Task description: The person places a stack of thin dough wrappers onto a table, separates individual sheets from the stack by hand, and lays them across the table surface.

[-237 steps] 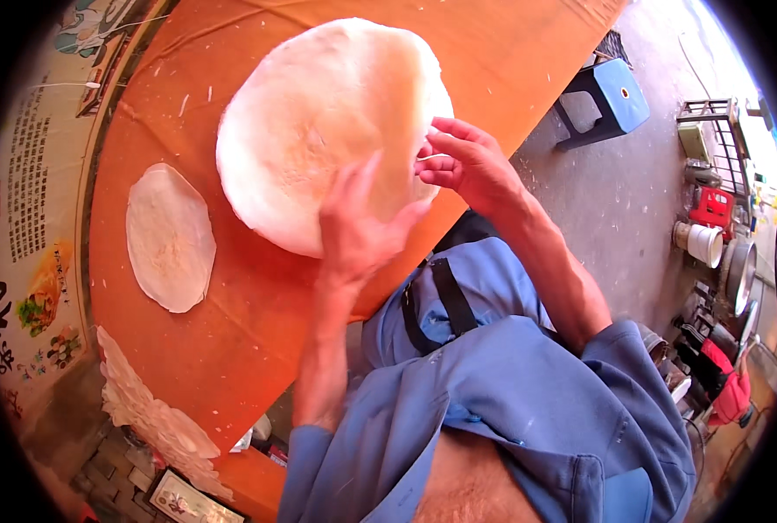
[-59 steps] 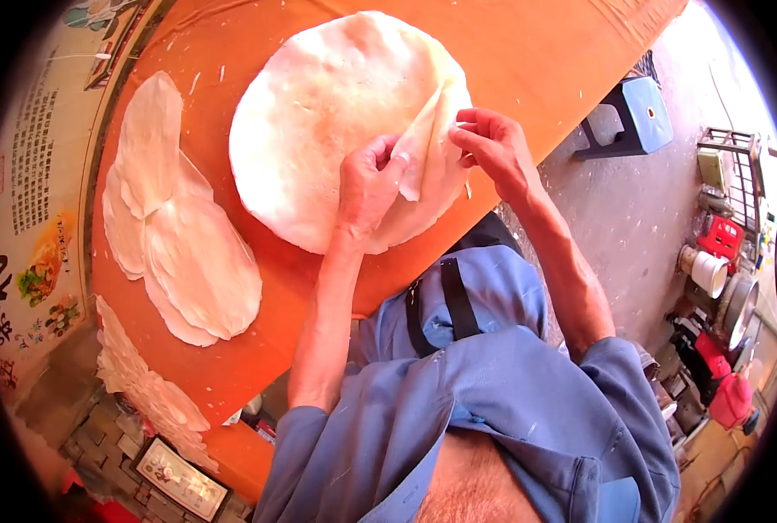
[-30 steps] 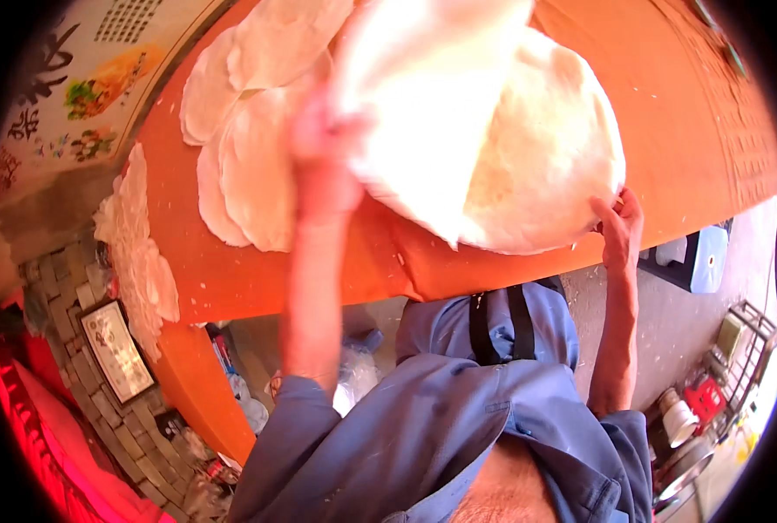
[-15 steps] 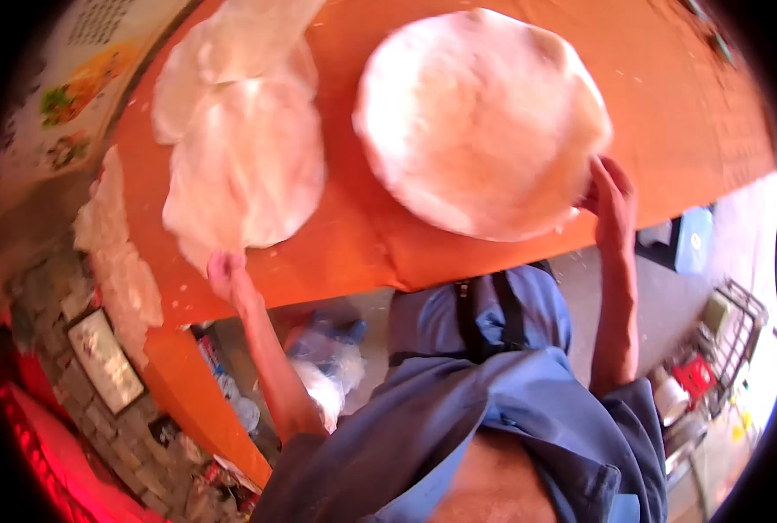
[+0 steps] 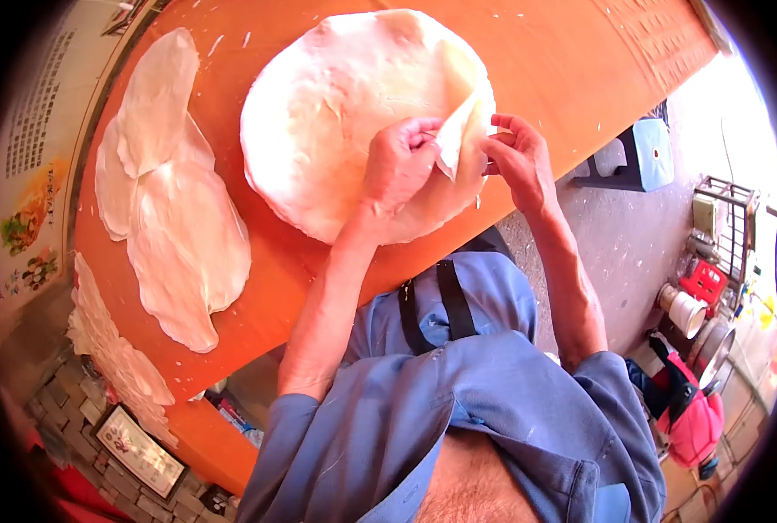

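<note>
Round, pale stack of thin doughy sheets (image 5: 336, 131), orange tabletop (image 5: 563, 78) | left hand (image 5: 397, 166): fingers pinch lifted flap (image 5: 461, 126) | right hand (image 5: 524, 166): fingers pinch right rim (image 5: 487, 103)

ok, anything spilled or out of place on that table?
Minor: small pale scraps lie loose on the orange table between the round pale disc and the thin sheets; odd because they're apart from both.

Dough (image 5: 327, 113): was brightly lit, its left part washed out to near white.
Surface (image 5: 563, 78): glowed orange, with softer shade below the dough.
Floor (image 5: 610, 213): paled into white glare toward the upper right.
Left hand (image 5: 400, 161) and right hand (image 5: 519, 161): showed clearly, with little blur.
Poster (image 5: 38, 122): looked duller, bent near the dark rim.
Bricks (image 5: 57, 397): were dim.
</note>
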A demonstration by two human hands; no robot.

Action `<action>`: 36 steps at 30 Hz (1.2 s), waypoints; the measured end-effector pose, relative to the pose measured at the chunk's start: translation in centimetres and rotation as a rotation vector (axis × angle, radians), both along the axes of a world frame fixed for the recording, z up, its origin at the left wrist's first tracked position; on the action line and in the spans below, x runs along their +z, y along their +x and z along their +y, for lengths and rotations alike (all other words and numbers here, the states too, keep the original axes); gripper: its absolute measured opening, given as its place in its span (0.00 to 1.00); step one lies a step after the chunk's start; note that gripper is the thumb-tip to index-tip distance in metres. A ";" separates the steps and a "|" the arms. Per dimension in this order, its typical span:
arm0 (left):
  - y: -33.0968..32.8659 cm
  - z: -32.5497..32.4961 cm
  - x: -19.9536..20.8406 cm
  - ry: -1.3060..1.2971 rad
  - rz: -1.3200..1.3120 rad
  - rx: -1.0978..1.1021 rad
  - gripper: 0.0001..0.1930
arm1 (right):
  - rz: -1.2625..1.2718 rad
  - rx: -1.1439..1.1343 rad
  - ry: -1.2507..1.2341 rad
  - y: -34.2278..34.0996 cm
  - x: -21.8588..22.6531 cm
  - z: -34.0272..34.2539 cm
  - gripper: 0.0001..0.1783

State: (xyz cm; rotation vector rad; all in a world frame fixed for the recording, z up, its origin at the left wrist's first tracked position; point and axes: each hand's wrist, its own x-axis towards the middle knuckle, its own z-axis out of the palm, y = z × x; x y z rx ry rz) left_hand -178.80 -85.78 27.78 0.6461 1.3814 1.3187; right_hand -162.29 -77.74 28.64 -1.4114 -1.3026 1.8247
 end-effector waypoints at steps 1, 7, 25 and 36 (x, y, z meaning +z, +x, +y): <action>0.0 0.0 0.0 -0.006 0.001 -0.006 0.14 | 0.009 -0.011 -0.021 0.0 0.2 0.1 0.27; -2.9 -1.5 2.3 0.030 -0.030 0.179 0.14 | -0.109 0.162 0.106 -0.9 -0.7 -0.4 0.26; -41.2 -52.2 18.3 -0.506 1.004 1.515 0.13 | -0.029 0.167 0.025 0.3 -2.3 -0.3 0.23; -11.9 -11.2 3.5 0.051 0.044 0.375 0.18 | -0.104 0.244 0.353 -4.9 2.0 -1.9 0.19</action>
